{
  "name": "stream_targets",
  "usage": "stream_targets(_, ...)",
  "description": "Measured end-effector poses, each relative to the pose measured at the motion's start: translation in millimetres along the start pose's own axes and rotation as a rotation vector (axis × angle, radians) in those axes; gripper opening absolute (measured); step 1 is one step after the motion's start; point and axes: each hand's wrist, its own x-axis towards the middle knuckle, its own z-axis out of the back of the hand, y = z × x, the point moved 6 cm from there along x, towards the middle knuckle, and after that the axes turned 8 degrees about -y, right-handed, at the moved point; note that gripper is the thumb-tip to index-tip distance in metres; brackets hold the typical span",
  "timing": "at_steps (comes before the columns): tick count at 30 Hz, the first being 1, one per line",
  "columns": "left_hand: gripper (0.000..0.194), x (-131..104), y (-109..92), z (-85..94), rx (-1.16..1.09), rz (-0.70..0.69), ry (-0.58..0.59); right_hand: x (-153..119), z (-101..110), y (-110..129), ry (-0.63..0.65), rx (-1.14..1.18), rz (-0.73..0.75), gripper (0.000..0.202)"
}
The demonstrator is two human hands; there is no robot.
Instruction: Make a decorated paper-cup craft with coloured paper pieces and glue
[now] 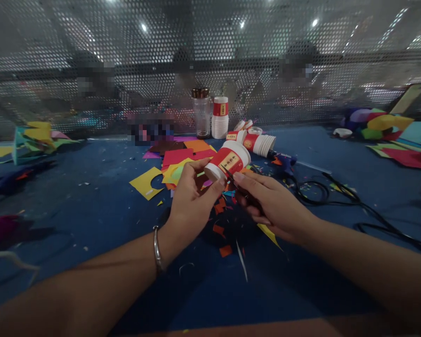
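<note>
Orange paper scraps point(226, 251) lie on the blue table point(126, 248) at lower centre. Above them, mid-frame, the left hand point(192, 196) has its grip clamped on a tilted red-and-white paper cup point(228, 159); the right hand's point(266, 201) grip is closed around dark scissors point(230, 175), blades overlapping the cup's near side. Beyond stand a glass bottle point(202, 114) and stacked cups point(220, 124), upper centre.

Head camera: above the counter's point(105, 196) near side
Facing: forward and down
Left hand point(189, 201), right hand point(275, 201): near, mid-view
Perforated screen point(231, 42): farther, across the top
</note>
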Motion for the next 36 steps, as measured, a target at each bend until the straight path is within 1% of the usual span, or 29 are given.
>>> stream_targets(4, 0.032, 0.1, 2.4, -0.8, 0.030, 0.024, 0.021, -0.3, -1.9, -2.7, 0.013, 0.051, -0.040, 0.029)
stream_targets(8, 0.030, -1.7, 1.3, -0.6, 0.059, 0.035, 0.026, -1.8, -3.6, -3.4, 0.029, 0.081, -0.029, 0.027)
stream_targets(20, 0.030, -4.7, 4.0, -2.1, 0.028, 0.061, 0.027, -1.0, -1.2, -1.4, 0.008, 0.040, 0.005, 0.036)
stream_targets(23, 0.033, -5.6, 5.1, -3.8, -0.046, 0.133, 0.014, 0.6, -0.5, -0.8, 0.009, 0.028, 0.033, 0.042)
stream_targets(25, 0.029, -6.0, 6.3, -4.6, -0.113, 0.210, -0.012, 1.5, -0.1, -0.4, 0.004, 0.024, 0.048, 0.043)
stream_targets(30, 0.019, -5.6, 12.4, -4.3, -0.265, 0.400, -0.105, 3.8, 0.7, -2.0, -0.011, 0.017, 0.047, 0.030)
stream_targets(33, 0.015, -4.3, 15.0, -3.2, -0.297, 0.432, -0.139, 4.8, 0.7, -2.6, -0.014, 0.006, 0.042, 0.028)
stream_targets(36, 0.017, -2.4, 14.2, -2.6, -0.288, 0.389, -0.126, 4.7, 0.8, -0.8, -0.018, 0.003, 0.062, 0.029)
